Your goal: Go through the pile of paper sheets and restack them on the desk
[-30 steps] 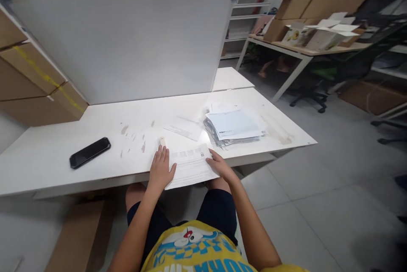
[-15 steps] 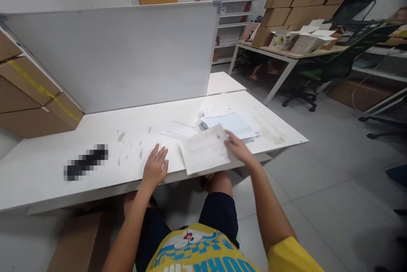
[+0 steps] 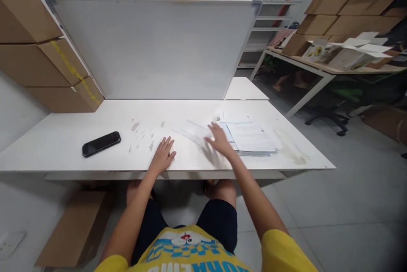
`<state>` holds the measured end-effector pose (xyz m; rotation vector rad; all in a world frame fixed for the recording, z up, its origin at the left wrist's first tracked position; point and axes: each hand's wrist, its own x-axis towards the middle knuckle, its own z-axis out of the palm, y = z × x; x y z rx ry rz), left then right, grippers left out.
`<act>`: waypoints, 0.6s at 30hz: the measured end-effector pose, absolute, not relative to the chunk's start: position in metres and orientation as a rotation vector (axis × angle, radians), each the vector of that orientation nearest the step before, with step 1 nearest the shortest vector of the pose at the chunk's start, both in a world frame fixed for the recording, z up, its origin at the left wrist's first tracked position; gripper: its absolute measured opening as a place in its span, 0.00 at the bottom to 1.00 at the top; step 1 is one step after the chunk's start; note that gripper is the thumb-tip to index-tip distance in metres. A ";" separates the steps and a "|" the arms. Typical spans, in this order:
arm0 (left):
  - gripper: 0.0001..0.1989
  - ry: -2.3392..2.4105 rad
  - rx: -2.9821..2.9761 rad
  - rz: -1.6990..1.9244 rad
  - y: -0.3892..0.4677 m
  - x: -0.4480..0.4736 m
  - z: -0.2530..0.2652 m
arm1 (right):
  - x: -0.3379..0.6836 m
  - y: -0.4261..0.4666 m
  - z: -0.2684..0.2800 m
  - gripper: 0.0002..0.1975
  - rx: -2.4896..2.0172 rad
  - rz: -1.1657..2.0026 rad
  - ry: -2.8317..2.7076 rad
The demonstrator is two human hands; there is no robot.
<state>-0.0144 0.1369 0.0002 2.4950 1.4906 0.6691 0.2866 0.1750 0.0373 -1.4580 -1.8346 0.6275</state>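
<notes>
Several papers (image 3: pixel 254 138), white, faintly printed; unevenly stacked

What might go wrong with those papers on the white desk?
The paper stack has uneven edges, so a bump from the right hand beside it might slide some sheets out of place.

The thin, loose paper lies close to that hand's fingertips, so it could get creased or pushed about.

White papers (image 3: pixel 252 137), black phone (image 3: pixel 101 144), yellow shirt (image 3: pixel 281 250)
</notes>
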 end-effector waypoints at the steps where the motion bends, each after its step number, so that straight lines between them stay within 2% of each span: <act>1: 0.28 1.497 2.490 0.668 0.136 -0.014 -0.001 | 0.266 0.171 0.027 0.35 -1.525 0.611 -1.907; 5: 0.26 1.516 2.486 0.704 0.131 -0.014 -0.003 | 0.236 0.138 -0.014 0.38 -1.616 0.513 -2.114; 10: 0.25 1.498 2.459 0.748 0.125 -0.014 0.006 | 0.267 0.073 -0.045 0.36 -1.464 0.401 -2.288; 14: 0.25 1.486 2.406 0.798 0.126 -0.013 0.015 | 0.290 0.030 -0.035 0.27 -1.428 0.381 -2.158; 18: 0.26 1.448 2.406 0.897 0.121 -0.014 0.021 | 0.299 0.011 -0.004 0.15 -1.445 0.567 -1.534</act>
